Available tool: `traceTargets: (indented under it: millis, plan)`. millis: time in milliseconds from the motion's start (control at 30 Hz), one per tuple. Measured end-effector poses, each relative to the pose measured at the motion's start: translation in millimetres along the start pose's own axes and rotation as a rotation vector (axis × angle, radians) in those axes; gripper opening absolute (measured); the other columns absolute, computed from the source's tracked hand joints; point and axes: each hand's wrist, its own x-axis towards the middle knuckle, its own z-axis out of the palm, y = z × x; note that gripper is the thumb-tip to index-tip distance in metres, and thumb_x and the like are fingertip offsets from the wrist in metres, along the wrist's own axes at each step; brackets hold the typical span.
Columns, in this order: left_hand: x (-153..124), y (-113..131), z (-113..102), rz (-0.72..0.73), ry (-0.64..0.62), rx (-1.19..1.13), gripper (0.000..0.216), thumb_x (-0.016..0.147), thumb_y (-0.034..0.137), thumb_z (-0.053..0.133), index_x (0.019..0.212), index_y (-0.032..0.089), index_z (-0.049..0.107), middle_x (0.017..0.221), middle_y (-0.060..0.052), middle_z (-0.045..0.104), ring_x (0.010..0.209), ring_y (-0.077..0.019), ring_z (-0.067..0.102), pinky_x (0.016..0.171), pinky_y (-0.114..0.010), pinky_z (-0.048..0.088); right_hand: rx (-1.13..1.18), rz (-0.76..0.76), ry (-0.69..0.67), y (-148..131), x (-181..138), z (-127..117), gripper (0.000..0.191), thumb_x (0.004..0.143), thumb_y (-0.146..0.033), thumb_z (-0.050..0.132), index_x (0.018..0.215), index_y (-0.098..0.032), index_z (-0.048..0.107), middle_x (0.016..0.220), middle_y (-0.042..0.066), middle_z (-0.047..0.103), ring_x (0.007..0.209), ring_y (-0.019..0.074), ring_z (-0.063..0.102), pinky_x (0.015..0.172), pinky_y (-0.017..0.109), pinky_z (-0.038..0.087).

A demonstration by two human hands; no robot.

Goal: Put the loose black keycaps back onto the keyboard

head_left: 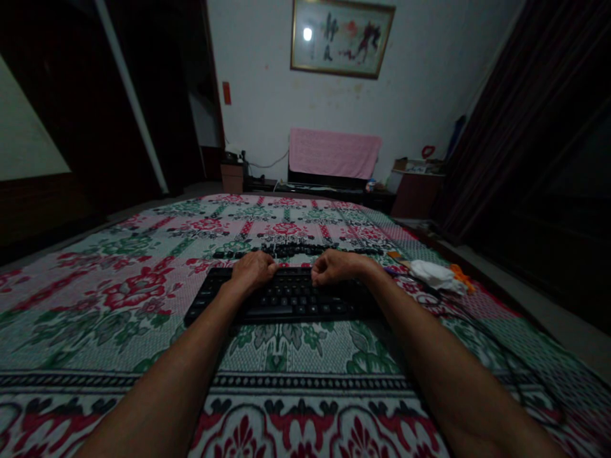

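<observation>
From my remote station I see both forearms reaching forward, roughly parallel, over a flowered bedspread (119, 299). The keyboard (286, 299), black, lies flat on the bedspread straight ahead, its long side across the view. The left hand (252, 270) rests on the keyboard's far edge, left of centre, knuckles up and fingers curled downward. The right hand (337, 267) rests on the same edge, right of centre, in a matching curl with the wrist slightly raised. The two hands are apart, with a short stretch of keys showing between them. The light is dim, so I cannot tell whether either hand pinches a key or only presses on the board. Just beyond the keyboard, a row of small dark pieces (296, 250), possibly loose keycaps, lies on the bedspread. To the right of the right hand lies a crumpled white cloth (434, 273), with an orange item (462, 275) touching its far side. A thin dark cable (501, 350) runs from that area toward the near right corner.
</observation>
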Motion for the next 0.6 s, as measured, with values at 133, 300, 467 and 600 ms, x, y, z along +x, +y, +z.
traceTargets:
  millis: [133,300,467,600]
  plan:
    - [0.1,0.9,-0.4,-0.007,-0.004,0.006,0.034,0.078,0.043,0.038,0.088,0.027,0.067,0.094,-0.005,0.067,0.092,-0.0198,0.059,0.076,-0.027,0.043,-0.004,-0.034,-0.005,-0.4,0.2,-0.3,0.021,0.064,-0.030,0.058,0.077,-0.014,0.062,0.061,-0.004,0.054,0.051,0.0049,0.041,0.050,0.017,0.032]
    - [1.4,0.8,0.4,0.000,-0.005,0.004,0.034,0.079,0.042,0.038,0.089,0.028,0.067,0.095,-0.004,0.067,0.093,-0.0204,0.058,0.077,-0.028,0.043,0.059,-0.061,-0.030,1.7,1.2,0.1,0.024,0.067,-0.034,0.057,0.079,-0.014,0.062,0.058,-0.005,0.050,0.050,0.0047,0.039,0.049,0.017,0.031]
    - [2.0,0.6,0.4,-0.014,-0.014,0.001,0.033,0.078,0.041,0.039,0.087,0.027,0.067,0.094,-0.005,0.067,0.093,-0.0206,0.058,0.077,-0.027,0.043,0.103,-0.028,-0.027,-1.7,-2.0,1.3,0.024,0.069,-0.037,0.055,0.073,-0.014,0.060,0.055,-0.005,0.047,0.047,0.0048,0.036,0.048,0.018,0.031]
    - [2.8,0.2,0.7,-0.015,-0.017,-0.006,0.033,0.078,0.042,0.040,0.088,0.027,0.067,0.094,-0.004,0.067,0.092,-0.0200,0.058,0.076,-0.026,0.043,0.057,-0.023,-0.034,-4.9,-2.6,1.0,0.024,0.070,-0.038,0.054,0.068,-0.014,0.057,0.051,-0.006,0.042,0.045,0.0047,0.034,0.046,0.018,0.029]
